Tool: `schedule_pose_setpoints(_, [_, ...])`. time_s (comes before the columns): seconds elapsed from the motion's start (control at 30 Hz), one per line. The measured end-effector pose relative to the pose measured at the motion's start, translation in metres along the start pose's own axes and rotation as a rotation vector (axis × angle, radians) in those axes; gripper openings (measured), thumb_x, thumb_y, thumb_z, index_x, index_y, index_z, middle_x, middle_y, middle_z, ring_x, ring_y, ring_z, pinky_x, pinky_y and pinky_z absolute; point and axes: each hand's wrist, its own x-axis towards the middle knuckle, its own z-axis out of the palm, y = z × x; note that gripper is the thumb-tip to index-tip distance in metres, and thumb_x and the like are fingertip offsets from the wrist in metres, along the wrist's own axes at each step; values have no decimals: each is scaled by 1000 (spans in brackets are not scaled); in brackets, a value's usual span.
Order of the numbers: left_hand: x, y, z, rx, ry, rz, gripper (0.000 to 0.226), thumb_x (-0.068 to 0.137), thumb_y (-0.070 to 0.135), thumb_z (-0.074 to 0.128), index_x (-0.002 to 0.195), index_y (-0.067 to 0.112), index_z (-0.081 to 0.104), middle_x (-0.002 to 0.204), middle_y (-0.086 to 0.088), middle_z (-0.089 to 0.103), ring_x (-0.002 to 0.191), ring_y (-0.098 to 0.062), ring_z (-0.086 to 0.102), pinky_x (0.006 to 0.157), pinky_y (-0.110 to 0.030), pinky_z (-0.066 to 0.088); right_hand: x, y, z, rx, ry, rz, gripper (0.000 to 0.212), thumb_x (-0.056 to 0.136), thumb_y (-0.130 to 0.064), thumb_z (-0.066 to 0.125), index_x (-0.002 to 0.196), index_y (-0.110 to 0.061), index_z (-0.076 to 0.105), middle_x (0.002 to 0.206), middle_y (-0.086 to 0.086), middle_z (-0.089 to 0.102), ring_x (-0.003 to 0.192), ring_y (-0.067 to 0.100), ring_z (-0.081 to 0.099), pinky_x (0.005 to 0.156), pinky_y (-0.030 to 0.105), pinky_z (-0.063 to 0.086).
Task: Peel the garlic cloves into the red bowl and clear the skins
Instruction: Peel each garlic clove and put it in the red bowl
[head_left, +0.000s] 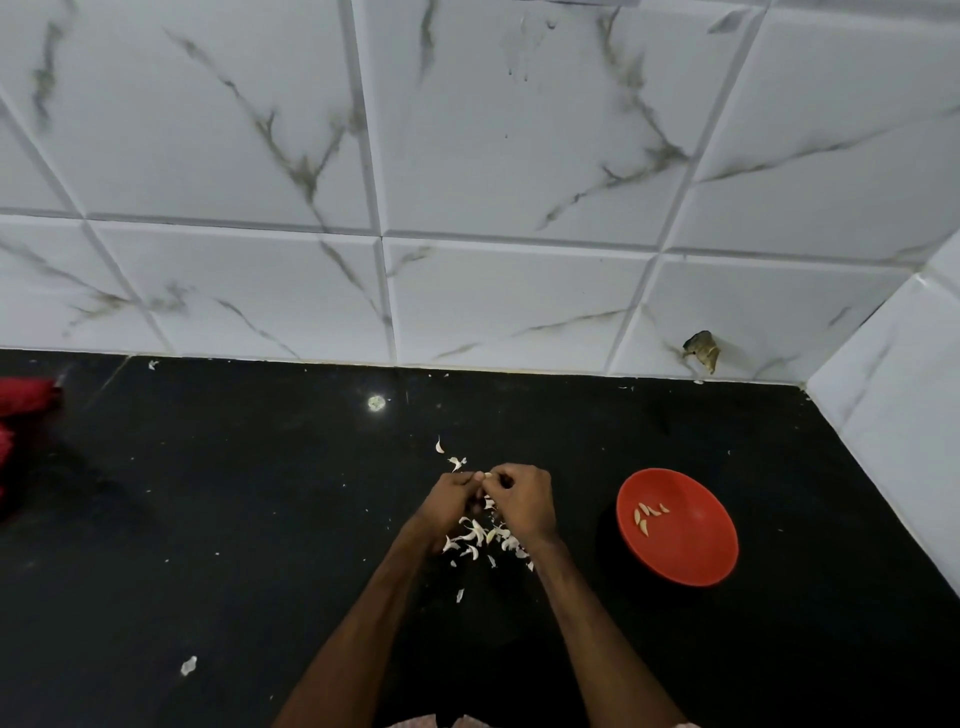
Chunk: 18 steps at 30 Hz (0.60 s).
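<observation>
Over the black counter, my left hand (448, 500) and my right hand (522, 498) meet fingertip to fingertip, both pinching one small pale garlic clove (488, 475) between them. Under and between my wrists lies a heap of white garlic skins (480, 538). A few more skins (455, 461) lie just beyond my fingers. To the right stands the red bowl (691, 545), with several peeled cloves (647, 513) in its left half.
The black counter (234, 519) ends at a white marbled tile wall behind and on the right. A red cloth (23, 410) lies at the far left edge. Stray skin bits (188, 665) dot the counter front left. A broken hole (702, 349) marks one wall tile.
</observation>
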Motion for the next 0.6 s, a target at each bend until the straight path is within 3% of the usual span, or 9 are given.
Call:
schedule_pose_setpoints(0.13, [-11, 7, -3, -46, -30, -47, 41, 109, 26, 41, 70, 17, 50, 58, 0, 44, 42, -5, 34, 35, -16, 22, 1, -2, -3, 75, -38, 26, 14, 92, -13, 70, 80, -10, 76, 66, -6, 68, 58, 3, 63, 54, 20, 53])
schedule_pose_setpoints(0.37, [-18, 24, -9, -74, -46, -90, 43, 106, 36, 41, 65, 24, 48, 57, 9, 42, 44, -5, 24, 39, -18, 13, 5, 0, -8, 260, -53, 72, 15, 96, -8, 63, 90, -13, 75, 82, 0, 73, 74, 19, 72, 65, 36, 63])
schedule_pose_setpoints(0.47, [-14, 20, -9, -109, -46, -96, 47, 105, 41, 43, 61, 25, 52, 58, 8, 41, 46, -7, 24, 42, -21, 12, 10, 2, -8, 283, -59, 66, 19, 95, -10, 64, 86, -21, 75, 82, 0, 74, 79, 22, 72, 73, 49, 62])
schedule_pose_setpoints(0.6, [-10, 19, -8, -133, -34, -108, 50, 103, 44, 45, 59, 25, 57, 57, 7, 41, 47, -8, 23, 46, -23, 10, 10, 0, -9, 333, -58, 76, 19, 93, -14, 65, 81, -23, 76, 82, 1, 75, 81, 25, 73, 75, 56, 61])
